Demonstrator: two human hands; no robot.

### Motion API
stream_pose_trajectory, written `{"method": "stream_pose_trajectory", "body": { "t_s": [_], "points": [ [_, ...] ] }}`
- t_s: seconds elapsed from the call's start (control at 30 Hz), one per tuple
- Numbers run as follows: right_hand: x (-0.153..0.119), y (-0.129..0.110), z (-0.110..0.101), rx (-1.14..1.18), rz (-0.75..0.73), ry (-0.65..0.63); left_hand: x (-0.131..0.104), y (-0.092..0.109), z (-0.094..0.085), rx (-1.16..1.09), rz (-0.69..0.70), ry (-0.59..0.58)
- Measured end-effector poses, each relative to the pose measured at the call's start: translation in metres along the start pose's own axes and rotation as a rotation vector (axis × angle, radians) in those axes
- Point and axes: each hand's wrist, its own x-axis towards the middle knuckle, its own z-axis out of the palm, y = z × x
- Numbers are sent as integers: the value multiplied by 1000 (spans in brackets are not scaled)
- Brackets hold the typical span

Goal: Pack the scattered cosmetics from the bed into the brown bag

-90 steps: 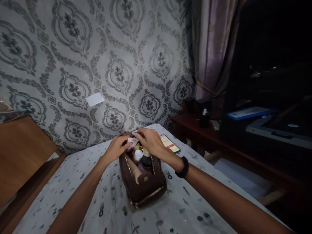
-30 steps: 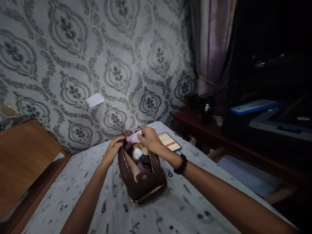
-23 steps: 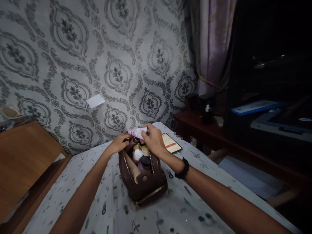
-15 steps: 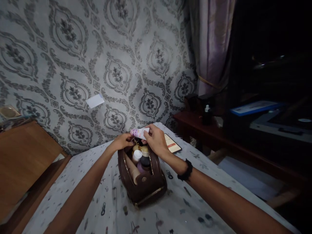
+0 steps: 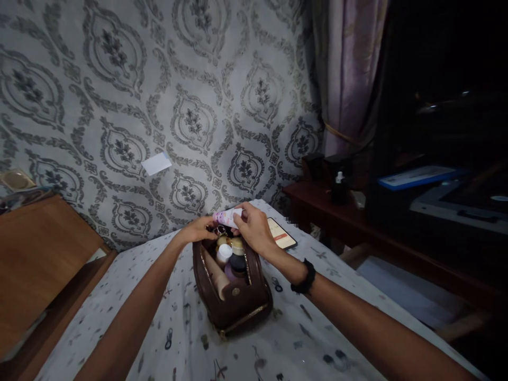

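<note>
A brown cosmetic bag (image 5: 230, 312) stands unzipped on the bed, holding several bottles and tubes, among them a white-capped bottle (image 5: 224, 254) and a beige tube (image 5: 217, 280). Above its far end, my right hand (image 5: 254, 227) grips a white tube (image 5: 225, 217) with a pink and purple pattern. My left hand (image 5: 200, 230) is at the far left edge of the bag, fingers curled together near a small metal ring (image 5: 220, 229). What those fingers hold, if anything, I cannot make out.
A lit phone (image 5: 282, 234) lies right of the bag on the patterned sheet (image 5: 178, 317). On the left stands a wooden headboard-like panel (image 5: 47, 254). A dark red shelf (image 5: 313, 203) bearing a small dropper bottle (image 5: 339, 185) is at the right. Patterned wallpaper fills the back.
The view has shifted very slightly. Both hands keep their places at the bag's far end, and the metal ring beside my left fingers shows more clearly.
</note>
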Motion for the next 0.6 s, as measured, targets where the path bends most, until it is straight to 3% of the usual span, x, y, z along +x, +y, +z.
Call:
{"method": "stream_pose_trajectory", "body": {
  "t_s": [0.2, 0.43, 0.6],
  "points": [
    [1, -7, -1, -209, -67, -51, -16, 2, -4, -36, 13, 84],
    [4, -21, 11, -539, -169, -199, -46, -15, 15, -55, 99, 482],
    [4, -24, 22, -636, -161, -266, -49, -22, 25, -52, 84, 575]
  ]
}}
